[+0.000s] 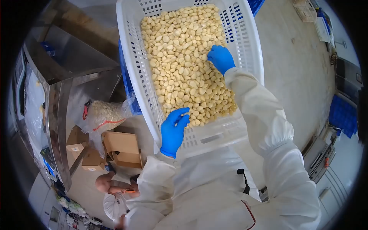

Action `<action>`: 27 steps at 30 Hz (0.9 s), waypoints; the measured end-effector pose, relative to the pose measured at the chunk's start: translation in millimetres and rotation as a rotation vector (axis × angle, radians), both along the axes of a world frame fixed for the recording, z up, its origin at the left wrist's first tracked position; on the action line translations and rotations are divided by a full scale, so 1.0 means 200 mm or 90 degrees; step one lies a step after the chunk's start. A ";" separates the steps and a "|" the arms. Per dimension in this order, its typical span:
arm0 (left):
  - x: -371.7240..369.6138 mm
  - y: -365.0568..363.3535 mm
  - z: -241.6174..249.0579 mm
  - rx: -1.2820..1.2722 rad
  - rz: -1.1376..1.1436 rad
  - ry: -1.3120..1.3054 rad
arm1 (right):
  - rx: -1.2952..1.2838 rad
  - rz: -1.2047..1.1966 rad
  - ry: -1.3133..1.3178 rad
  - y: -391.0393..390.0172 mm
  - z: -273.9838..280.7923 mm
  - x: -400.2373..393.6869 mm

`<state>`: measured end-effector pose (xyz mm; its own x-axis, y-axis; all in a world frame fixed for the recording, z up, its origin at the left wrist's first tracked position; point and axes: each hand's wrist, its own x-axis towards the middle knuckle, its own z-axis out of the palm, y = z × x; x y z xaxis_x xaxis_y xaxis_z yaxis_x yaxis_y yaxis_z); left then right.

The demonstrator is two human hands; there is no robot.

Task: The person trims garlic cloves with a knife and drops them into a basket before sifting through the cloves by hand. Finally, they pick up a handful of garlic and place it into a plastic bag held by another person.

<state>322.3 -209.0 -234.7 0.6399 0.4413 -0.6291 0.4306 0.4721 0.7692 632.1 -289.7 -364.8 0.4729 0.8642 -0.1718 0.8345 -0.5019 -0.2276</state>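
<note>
Pale yellow, rounded peeled kernels (pixel 188 65) fill a large white slotted plastic basket (pixel 132 61) in front of me. Gloved in blue, my right hand (pixel 221 59) is over the right side of the pile. Its fingers are curled down at the kernels; what they hold, if anything, is hidden. At the near left corner of the pile is my left hand (pixel 173 132), also in a blue glove. The thumb and fingers there are bent but apart, with nothing between them, right by the nearest kernels.
Blue plastic (pixel 126 73) shows under the basket. To the left are a metal frame (pixel 57 111), a clear bag (pixel 105 115) of pale pieces and open cardboard boxes (pixel 122 147). A person (pixel 117 193) is at lower left. Blue crates (pixel 343 115) stand far right.
</note>
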 end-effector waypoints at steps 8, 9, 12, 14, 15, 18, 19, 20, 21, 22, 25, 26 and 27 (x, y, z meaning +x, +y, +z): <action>-0.14 0.00 0.05 -0.056 0.019 -0.009 | -0.124 -0.121 0.604 -0.14 0.47 -0.13; -0.14 0.02 0.06 -0.066 0.023 -0.013 | -0.088 -0.212 0.691 -0.16 0.67 -0.15; -0.14 0.04 0.07 -0.122 0.051 -0.039 | 0.570 -0.184 0.901 -0.71 0.74 0.06; -0.13 0.03 0.05 -0.087 0.022 -0.013 | 0.758 -0.640 0.683 -0.71 0.93 0.09; -0.12 0.03 0.04 -0.066 0.007 -0.004 | 0.469 -0.676 0.312 -0.82 0.88 0.09; -0.09 0.01 0.00 0.048 -0.005 -0.034 | 0.012 -0.511 -0.356 -0.99 0.71 0.12; -0.07 0.01 0.01 0.054 -0.002 -0.032 | 0.142 -0.437 -0.311 -0.82 0.79 0.05; -0.07 0.00 0.00 0.069 -0.013 -0.020 | 0.269 -0.368 -0.264 -0.66 0.83 -0.03; -0.06 0.00 -0.02 0.085 -0.028 -0.010 | 0.314 -0.327 -0.131 -0.53 0.81 -0.07; -0.05 -0.01 -0.04 0.101 -0.042 -0.002 | 0.360 -0.283 -0.002 -0.39 0.76 -0.08; -0.02 -0.01 -0.04 0.111 -0.086 0.023 | 0.296 -0.192 0.163 0.05 0.43 0.07; -0.02 -0.01 -0.04 0.124 -0.085 0.013 | 0.267 -0.164 0.148 0.17 0.29 0.17; -0.02 -0.02 -0.05 0.139 -0.085 0.004 | 0.265 -0.124 0.069 0.27 0.12 0.30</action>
